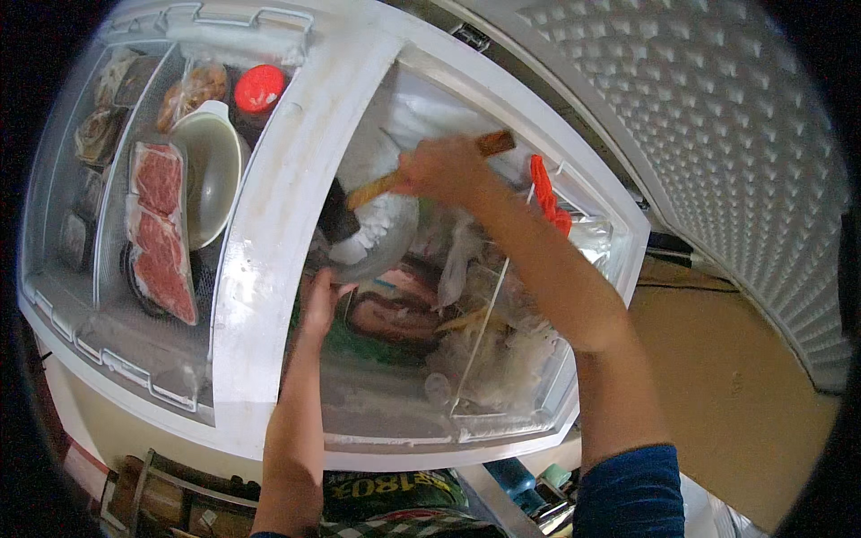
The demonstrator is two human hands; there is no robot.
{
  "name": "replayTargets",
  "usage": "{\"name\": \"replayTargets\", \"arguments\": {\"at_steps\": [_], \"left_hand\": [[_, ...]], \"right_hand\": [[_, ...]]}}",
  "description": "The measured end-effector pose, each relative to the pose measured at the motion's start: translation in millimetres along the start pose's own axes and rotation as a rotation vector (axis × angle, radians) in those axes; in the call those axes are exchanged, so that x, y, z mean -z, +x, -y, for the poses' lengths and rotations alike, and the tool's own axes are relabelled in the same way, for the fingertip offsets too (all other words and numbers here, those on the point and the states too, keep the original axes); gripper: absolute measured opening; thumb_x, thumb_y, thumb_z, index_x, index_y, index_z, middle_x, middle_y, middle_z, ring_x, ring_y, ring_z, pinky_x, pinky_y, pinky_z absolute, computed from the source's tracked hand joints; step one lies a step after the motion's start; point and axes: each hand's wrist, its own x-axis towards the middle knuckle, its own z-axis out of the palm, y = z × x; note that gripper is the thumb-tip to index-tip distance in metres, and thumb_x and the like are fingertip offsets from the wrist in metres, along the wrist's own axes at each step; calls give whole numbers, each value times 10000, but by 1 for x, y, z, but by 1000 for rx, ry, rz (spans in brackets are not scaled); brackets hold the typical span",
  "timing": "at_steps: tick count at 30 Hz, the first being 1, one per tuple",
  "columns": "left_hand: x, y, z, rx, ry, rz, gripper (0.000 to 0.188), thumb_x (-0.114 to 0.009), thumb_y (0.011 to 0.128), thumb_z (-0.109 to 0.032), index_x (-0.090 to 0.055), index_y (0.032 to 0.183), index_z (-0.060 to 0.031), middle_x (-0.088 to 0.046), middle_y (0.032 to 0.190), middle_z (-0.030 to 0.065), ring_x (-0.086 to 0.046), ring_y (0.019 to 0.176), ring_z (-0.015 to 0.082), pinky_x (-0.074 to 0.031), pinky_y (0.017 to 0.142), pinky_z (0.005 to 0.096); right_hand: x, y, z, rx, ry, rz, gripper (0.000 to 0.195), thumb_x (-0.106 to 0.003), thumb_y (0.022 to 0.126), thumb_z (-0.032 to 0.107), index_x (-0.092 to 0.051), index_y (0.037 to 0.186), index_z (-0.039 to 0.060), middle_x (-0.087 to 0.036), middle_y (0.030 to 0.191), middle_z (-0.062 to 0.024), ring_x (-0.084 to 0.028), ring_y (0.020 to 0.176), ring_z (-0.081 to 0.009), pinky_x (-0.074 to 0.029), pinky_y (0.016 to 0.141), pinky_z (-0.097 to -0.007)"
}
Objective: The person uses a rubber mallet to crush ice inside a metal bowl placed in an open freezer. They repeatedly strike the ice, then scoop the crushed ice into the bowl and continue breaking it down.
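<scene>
My right hand [444, 168] is closed around the wooden handle of a mallet [372, 191] inside the right bay of a chest freezer. Its dark head [339, 216] is at the left side of a rounded, pale container [405, 232]. White chunks of ice or frost [366, 237] lie in that container. My left hand [321, 306] holds the container's near edge, thumb towards the right; its other fingers are partly hidden. Below the container are packs of dark red meat [400, 313], with clear plastic bags [484, 336] to their right.
A white divider [269, 202] separates the bays. The left basket holds packed meat [158, 228], a white bowl [215, 175] and a red-lidded container [259, 88]. A red bag or cloth [548, 195] hangs at the right. The raised, dimpled lid [713, 134] stands behind.
</scene>
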Motion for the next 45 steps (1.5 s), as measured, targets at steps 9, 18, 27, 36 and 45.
{"name": "replayTargets", "arguments": {"at_steps": [9, 18, 27, 36, 45], "left_hand": [[7, 10, 17, -3, 185, -53, 381, -340, 883, -213, -336, 1199, -1, -448, 1147, 120, -504, 978, 255, -470, 808, 369], [13, 10, 20, 53, 140, 73, 359, -368, 861, -188, -368, 1152, 23, -455, 1127, 126, -517, 934, 255, -486, 757, 346], [-12, -1, 1, 43, 84, 24, 384, -413, 822, -196, -383, 1128, 34, -431, 1128, 134, -497, 957, 245, -485, 766, 342], [1, 4, 8, -64, 110, 16, 421, -409, 828, -223, -376, 1166, 26, -450, 1128, 127, -490, 986, 246, -477, 793, 363], [15, 12, 25, -79, 264, 85, 324, -379, 851, -208, -459, 1077, 10, -470, 1105, 115, -493, 978, 229, -456, 811, 333]], "right_hand": [[-17, -48, 16, -236, 85, -70, 455, -474, 756, 508, -552, 721, 62, -583, 656, -126, -594, 614, -295, -467, 521, -415], [9, -69, -77, -181, -238, -116, 438, -497, 723, 530, -538, 689, 95, -531, 563, -63, -579, 556, -235, -453, 465, -356], [0, -108, -81, 391, -142, 68, 415, -495, 714, 534, -544, 741, 123, -553, 655, -89, -580, 576, -228, -452, 471, -376], [9, -119, -65, 230, -282, -83, 435, -515, 715, 499, -507, 750, 65, -506, 587, -66, -532, 491, -222, -438, 423, -320], [24, -90, -72, -126, -245, -82, 402, -526, 717, 497, -515, 728, 96, -562, 650, -67, -577, 580, -251, -470, 506, -352]]}}
